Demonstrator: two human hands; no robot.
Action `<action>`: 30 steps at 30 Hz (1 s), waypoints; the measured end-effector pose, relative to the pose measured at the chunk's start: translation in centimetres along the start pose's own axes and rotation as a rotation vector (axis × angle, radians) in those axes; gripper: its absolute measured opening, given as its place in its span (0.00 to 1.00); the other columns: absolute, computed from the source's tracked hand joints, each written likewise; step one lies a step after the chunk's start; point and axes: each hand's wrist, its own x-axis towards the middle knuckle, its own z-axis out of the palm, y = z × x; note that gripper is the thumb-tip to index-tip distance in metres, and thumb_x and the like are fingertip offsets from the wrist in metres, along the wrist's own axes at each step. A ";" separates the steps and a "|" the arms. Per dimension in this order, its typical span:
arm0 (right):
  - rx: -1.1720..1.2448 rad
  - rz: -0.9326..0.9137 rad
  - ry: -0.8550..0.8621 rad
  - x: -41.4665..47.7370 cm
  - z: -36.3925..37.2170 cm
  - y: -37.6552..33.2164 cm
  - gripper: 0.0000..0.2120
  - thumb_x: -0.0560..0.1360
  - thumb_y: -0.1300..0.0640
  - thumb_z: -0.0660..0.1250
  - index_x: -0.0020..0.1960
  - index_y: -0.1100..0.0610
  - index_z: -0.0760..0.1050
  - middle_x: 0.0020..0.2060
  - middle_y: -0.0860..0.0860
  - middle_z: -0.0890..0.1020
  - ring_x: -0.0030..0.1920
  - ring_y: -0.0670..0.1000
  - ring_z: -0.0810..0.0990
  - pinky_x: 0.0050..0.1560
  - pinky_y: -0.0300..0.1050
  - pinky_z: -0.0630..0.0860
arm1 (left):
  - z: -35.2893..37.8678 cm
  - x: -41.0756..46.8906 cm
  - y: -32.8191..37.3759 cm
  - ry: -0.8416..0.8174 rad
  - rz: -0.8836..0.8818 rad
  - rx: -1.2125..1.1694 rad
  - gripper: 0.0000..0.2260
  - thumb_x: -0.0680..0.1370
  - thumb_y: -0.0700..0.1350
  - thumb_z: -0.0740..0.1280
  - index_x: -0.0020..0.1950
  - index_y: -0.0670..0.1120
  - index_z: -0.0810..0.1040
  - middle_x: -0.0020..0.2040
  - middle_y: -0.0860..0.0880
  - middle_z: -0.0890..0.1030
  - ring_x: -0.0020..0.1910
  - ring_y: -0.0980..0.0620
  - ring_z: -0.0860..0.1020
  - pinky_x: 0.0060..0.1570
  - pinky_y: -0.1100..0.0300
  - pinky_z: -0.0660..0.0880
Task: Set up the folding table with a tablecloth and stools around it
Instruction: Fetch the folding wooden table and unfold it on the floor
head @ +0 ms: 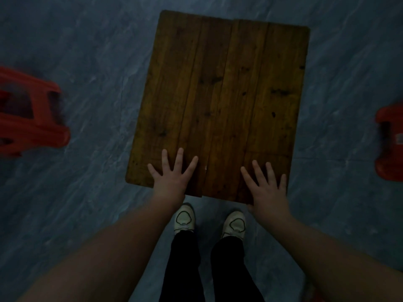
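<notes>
a person leans over the opened folding tabletop [222, 94], left hand [172, 178] and right hand [267, 189] pressed flat near its near edge, fingers spread, each grip released and holding nothing. the left stool [32, 120] and the right stool [390, 147] sit on the floor [98, 62], well apart from it. no cloth shows; fetching and spreading one looks next.

Place: indoor room, most likely a plain home space; cannot tell closer.
Floor: smooth blue-grey marbled sheet flooring [98, 51], the household kind.
Furniture: small wooden plank table [222, 94], knotty and worn; red plastic left stool [32, 127] and red plastic right stool [390, 144], both standing on the floor.
Light: dim, bluish.
</notes>
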 end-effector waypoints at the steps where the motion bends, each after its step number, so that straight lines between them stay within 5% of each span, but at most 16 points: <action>1: 0.002 -0.010 -0.004 0.4 -0.5 0.3 0.52 0.73 0.40 0.69 0.77 0.40 0.30 0.79 0.50 0.35 0.78 0.61 0.34 0.73 0.73 0.42 | -0.2 0.3 0.2 0.005 -0.006 -0.002 0.53 0.75 0.46 0.71 0.73 0.64 0.25 0.77 0.48 0.26 0.74 0.31 0.29 0.66 0.20 0.44; 30: -0.039 -0.069 0.035 13.0 -10.7 6.5 0.50 0.72 0.41 0.69 0.78 0.38 0.34 0.79 0.47 0.36 0.79 0.58 0.35 0.74 0.71 0.42 | -9.7 10.9 1.2 0.076 -0.054 -0.088 0.54 0.74 0.48 0.73 0.74 0.65 0.28 0.78 0.48 0.29 0.75 0.30 0.33 0.66 0.20 0.47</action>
